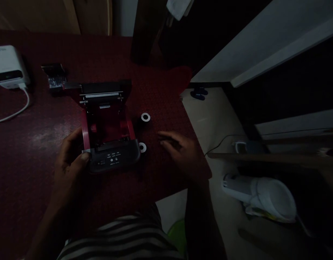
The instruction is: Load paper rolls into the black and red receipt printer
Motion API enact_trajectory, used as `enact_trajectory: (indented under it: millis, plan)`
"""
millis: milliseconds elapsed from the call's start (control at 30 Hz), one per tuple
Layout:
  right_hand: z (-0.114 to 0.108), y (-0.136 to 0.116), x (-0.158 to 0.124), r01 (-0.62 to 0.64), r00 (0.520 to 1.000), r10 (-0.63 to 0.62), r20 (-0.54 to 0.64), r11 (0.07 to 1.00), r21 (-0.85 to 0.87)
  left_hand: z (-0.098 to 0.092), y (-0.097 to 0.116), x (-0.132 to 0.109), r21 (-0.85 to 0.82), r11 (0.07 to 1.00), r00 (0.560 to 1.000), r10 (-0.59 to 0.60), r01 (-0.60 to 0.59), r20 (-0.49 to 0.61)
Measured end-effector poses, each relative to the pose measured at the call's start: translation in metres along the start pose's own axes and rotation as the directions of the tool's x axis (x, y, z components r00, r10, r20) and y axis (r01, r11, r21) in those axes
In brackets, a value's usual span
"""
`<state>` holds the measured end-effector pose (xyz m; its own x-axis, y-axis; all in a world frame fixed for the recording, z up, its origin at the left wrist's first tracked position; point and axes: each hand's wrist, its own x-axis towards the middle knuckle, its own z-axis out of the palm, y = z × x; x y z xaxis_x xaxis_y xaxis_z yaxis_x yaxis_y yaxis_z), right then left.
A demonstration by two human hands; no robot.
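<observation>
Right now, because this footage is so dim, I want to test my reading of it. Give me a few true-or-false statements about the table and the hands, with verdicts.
1. The printer has its lid open. True.
2. The left hand grips the printer's left side. True.
3. The right hand holds a white ring. False: it rests open on the table and holds nothing, a little apart from the nearer white ring.
4. Only one white ring lies on the table. False: there are two, with the farther white ring behind the nearer one.
5. A white device with a cable sits at the far left. True.
</observation>
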<state>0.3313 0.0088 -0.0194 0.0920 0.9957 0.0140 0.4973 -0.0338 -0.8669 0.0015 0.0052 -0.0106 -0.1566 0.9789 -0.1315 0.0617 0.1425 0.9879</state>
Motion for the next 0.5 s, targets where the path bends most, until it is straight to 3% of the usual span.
enact_trajectory:
  millis: [100, 233, 300, 400, 500]
  plan:
    - [0.016, 0.004, 0.032, -0.025, 0.996, 0.035, -0.082, 0.993, 0.113, 0.001, -0.001, 0.001, 0.011, 1.000, 0.999, 0.024, -0.024, -0.028]
    - [0.053, 0.014, 0.069, 0.043, 0.997, -0.029, -0.073, 0.978, 0.203, 0.001, -0.002, 0.002, -0.017, 0.999, 0.999, 0.033, -0.033, 0.010]
    - [0.061, 0.016, 0.076, 0.058, 0.996, -0.044, -0.074, 0.980, 0.190, 0.000, -0.002, 0.001, -0.012, 1.000, 1.000, 0.021, -0.021, 0.012]
    - [0.048, 0.005, 0.069, 0.058, 0.995, -0.044, -0.086, 0.983, 0.176, -0.001, -0.002, 0.000, -0.014, 1.000, 1.000, 0.007, -0.006, 0.015]
    - [0.012, -0.031, 0.049, 0.105, 0.992, -0.089, -0.092, 0.978, 0.183, 0.000, -0.002, -0.002, -0.027, 1.000, 0.999, -0.002, 0.003, 0.040]
